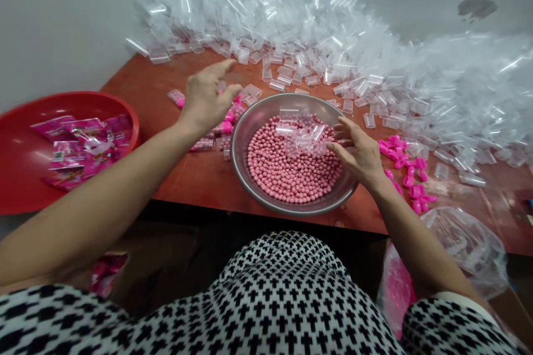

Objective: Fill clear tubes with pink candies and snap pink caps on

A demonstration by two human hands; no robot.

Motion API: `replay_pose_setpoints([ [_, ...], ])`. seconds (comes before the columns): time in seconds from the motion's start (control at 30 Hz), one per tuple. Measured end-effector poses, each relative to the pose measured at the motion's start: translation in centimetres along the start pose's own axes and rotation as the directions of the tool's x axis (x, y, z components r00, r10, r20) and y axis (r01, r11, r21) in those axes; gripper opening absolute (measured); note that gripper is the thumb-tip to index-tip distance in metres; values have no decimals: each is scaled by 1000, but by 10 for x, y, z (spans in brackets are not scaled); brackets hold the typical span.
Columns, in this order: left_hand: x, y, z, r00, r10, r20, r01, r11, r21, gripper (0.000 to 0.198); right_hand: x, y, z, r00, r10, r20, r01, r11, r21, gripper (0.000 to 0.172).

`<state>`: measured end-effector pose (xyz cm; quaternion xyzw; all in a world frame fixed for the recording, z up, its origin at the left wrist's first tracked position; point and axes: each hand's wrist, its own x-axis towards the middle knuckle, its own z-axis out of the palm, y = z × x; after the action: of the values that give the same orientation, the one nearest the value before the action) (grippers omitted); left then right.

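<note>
A metal bowl (240, 175) full of small round pink balls (287, 180) sits near the table's front edge. Several clear plastic containers (306, 136) lie on top of the balls. Over the bowl's right side is my right hand (360, 152), its fingers apart beside these containers, gripping nothing that I can see. My left hand (208, 94) is raised left of the bowl, thumb and fingers spread. Beneath and beside it lie clear containers with pink caps (225, 126), partly hidden by the hand and the bowl.
Clear containers (266, 16) are heaped along the wall. A red basin (25, 177) with shiny pink packets (89, 147) stands at left. Loose pink caps (410, 169) lie right of the bowl, near a clear plastic bag (466, 244) at the table edge.
</note>
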<state>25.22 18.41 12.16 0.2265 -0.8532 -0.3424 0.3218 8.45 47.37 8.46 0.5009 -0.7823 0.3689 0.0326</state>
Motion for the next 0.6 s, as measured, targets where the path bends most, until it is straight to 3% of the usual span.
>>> replay_pose_setpoints([
  [0.07,-11,14,13,983,59,176,-80,990,112,22,-1,-1,1,1000,19,-8,-18,1000,21,49],
  [0.13,-20,25,35,916,29,399,-121,971,206,20,-1,-2,3,1000,24,-11,-24,1000,12,39],
  [0.2,-23,28,60,837,-57,544,-129,946,298,31,0,-2,5,1000,28,-11,-28,1000,-14,34],
  [0.3,-21,20,91,773,-118,624,-116,940,321,42,0,-1,8,999,38,-23,-38,999,-23,32],
  [0.4,-17,14,112,754,-61,654,-129,962,239,44,-5,-6,10,998,30,-60,-31,999,-25,31],
  [0.5,-17,22,119,762,-32,647,-149,963,224,38,-16,-13,7,996,46,-76,-49,998,-40,31],
  [0.6,-19,40,109,751,-30,660,-185,949,254,27,-35,-10,-10,994,15,-111,-19,999,-28,32],
])
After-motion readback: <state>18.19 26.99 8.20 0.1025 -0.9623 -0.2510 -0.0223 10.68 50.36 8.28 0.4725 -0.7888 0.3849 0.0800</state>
